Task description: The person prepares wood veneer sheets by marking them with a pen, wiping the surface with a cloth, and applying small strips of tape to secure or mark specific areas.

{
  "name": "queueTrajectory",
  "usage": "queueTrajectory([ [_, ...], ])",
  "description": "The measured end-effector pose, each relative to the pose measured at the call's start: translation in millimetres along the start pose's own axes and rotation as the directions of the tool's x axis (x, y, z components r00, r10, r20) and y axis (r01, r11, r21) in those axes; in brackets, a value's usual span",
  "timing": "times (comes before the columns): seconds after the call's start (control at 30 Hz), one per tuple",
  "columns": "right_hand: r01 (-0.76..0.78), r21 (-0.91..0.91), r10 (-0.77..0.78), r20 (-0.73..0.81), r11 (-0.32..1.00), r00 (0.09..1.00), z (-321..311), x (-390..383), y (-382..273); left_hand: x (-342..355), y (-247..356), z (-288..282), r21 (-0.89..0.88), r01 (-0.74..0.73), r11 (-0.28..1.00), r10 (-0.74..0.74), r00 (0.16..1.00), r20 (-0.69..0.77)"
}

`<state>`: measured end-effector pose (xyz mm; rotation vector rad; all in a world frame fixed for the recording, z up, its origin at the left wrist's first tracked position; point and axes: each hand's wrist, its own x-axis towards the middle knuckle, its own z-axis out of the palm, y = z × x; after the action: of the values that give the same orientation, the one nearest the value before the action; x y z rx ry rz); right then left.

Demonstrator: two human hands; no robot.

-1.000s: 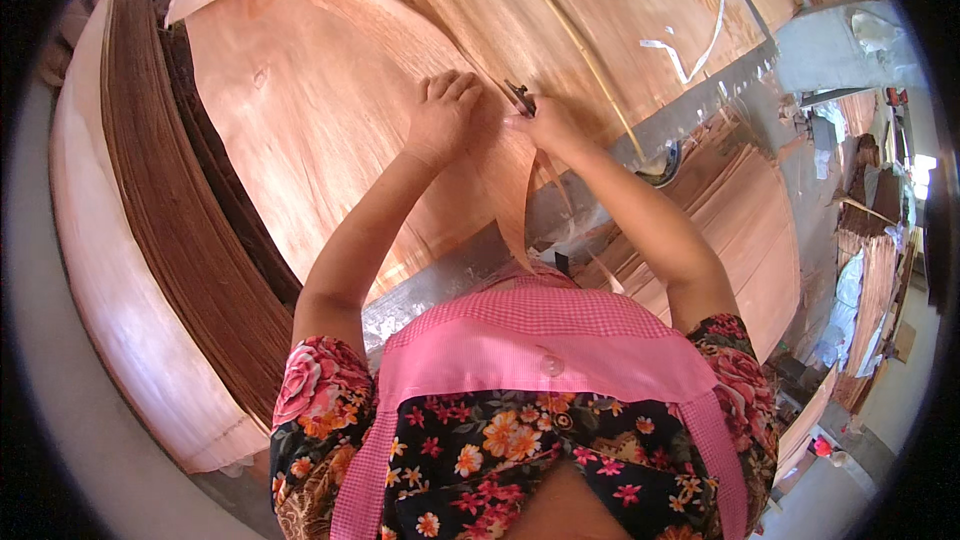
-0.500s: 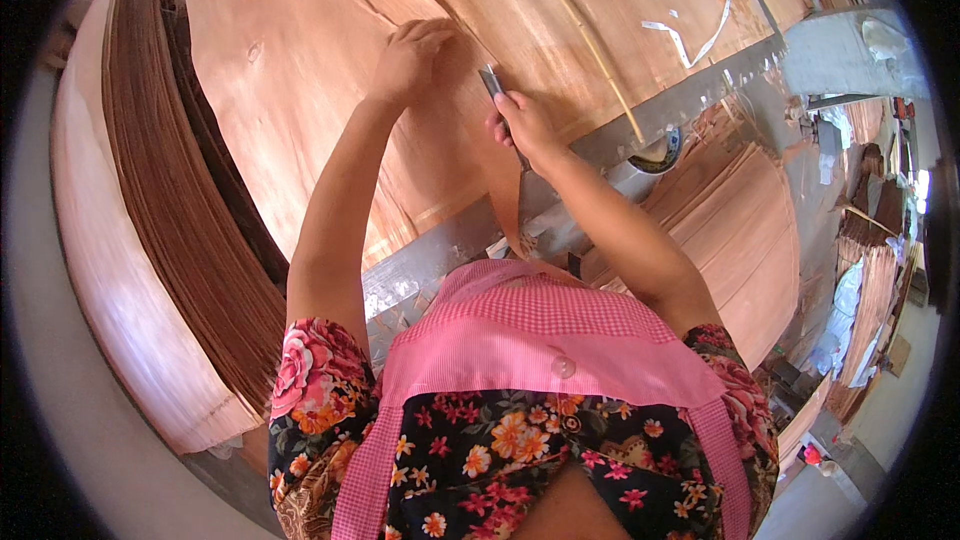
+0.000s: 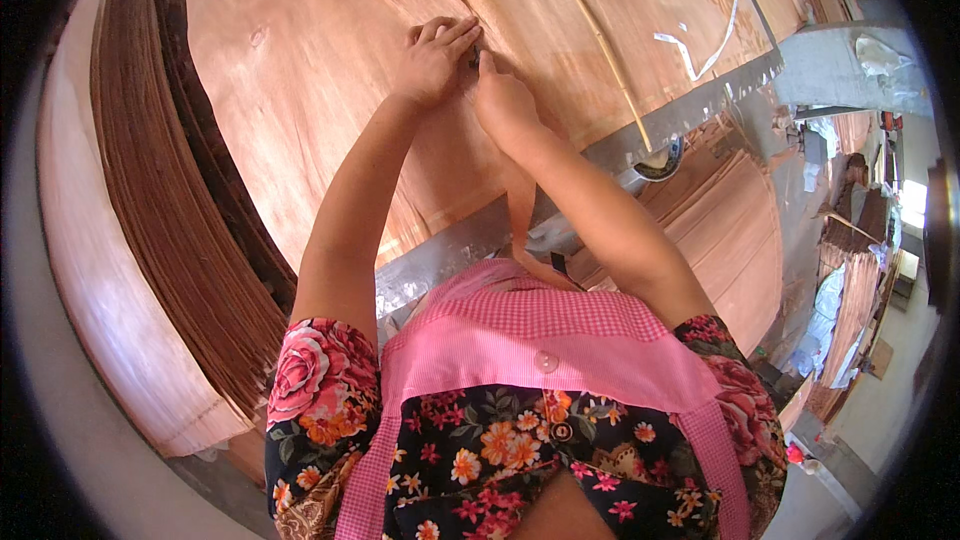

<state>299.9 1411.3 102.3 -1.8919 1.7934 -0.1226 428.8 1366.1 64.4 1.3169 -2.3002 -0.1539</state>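
My left hand (image 3: 436, 62) lies flat on a large reddish wood veneer sheet (image 3: 310, 80), fingers stretched toward the sheet's curved edge. Right beside its fingertips, my right hand (image 3: 505, 105) is closed around a knife (image 3: 474, 58). Only a dark bit of the knife shows; the rest is hidden by the hand. Both hands are close together at the seam where this sheet meets another veneer sheet (image 3: 550, 70). A narrow veneer strip (image 3: 520, 205) runs from under my right forearm over the table edge.
A thick stack of dark-edged veneer (image 3: 180, 200) stands at the left. A thin stick (image 3: 600, 35) lies across the sheets, ending by a bowl (image 3: 660, 160). White tape pieces (image 3: 700, 70) lie at the right. More veneer sheets (image 3: 725, 240) are stacked below the grey table edge (image 3: 450, 250).
My right hand has moved up and left, bringing the knife to the seam beside my left fingers. My left hand has shifted slightly right and its fingers now reach the seam.
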Motion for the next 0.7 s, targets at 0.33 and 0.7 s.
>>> queueTrajectory([
  [0.33, 0.166, -0.173, -0.148, 0.116, 0.971, 0.982, -9.7, -55.8, 73.3, -3.3, 25.9, -1.2, 0.036, 0.184, 0.982, -0.187, 0.974, 0.13],
  [0.7, 0.134, 0.054, -0.14, 0.133, 0.99, 0.981, -73.3, -27.8, 53.5, -5.6, 24.9, -4.0, -0.086, 0.216, 0.973, -0.207, 0.973, 0.1],
])
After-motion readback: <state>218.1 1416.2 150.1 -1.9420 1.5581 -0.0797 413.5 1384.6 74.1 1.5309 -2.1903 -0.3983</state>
